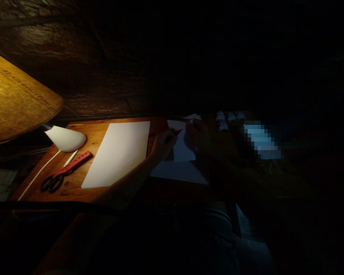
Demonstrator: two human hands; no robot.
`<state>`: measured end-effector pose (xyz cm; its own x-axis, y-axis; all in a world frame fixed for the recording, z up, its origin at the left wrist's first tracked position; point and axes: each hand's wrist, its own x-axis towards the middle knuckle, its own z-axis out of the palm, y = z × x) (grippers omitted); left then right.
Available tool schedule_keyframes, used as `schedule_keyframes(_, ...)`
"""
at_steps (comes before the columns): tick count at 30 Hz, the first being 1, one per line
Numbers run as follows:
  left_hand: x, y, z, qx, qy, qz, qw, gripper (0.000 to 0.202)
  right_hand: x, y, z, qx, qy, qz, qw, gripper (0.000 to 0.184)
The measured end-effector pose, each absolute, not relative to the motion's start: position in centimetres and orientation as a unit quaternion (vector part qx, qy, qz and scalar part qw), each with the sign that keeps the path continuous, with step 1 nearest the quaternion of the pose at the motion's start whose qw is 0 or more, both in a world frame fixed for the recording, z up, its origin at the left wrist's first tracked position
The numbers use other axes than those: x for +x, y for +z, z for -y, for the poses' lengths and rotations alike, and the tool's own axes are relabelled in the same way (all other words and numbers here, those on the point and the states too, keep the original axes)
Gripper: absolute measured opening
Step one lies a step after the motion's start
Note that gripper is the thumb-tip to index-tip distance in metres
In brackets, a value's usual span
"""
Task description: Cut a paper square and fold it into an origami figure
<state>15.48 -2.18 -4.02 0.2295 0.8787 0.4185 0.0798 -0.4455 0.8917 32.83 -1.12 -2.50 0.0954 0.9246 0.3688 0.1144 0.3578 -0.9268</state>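
Note:
Both hands are at a small white sheet of paper (185, 147) near the back middle of the wooden table. My left hand (164, 142) is closed, its fingertips pinching the sheet at its left side. In deep shadow, my right hand (200, 133) is closed at the upper right edge of that sheet; its fingers show only in part. Below them lies another white sheet (176, 172), partly covered by the small one. Just behind the hands is a further piece of white paper (193, 116).
A stack of white paper (120, 152) lies left of my left arm. Scissors (52, 182), a red perforated strip (76, 162) and a white pen-like stick (70, 158) lie beside the lamp (67, 138). Several folded paper shapes (223, 125) and a lit, blurred screen (262, 140) are right.

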Motion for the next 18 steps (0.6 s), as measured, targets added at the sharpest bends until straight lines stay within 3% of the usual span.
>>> schedule_keyframes(11,15.0,-5.1,1.5,0.626,0.529,-0.38,0.429,0.024,35.1,-2.8,-0.7,-0.46,0.356,0.508,0.636,0.037)
schedule_keyframes(18,15.4,-3.6,2.3,0.644,0.502,-0.357,0.454,0.023,33.5,-2.3,0.7,-0.47,0.38,0.591,0.534,0.046)
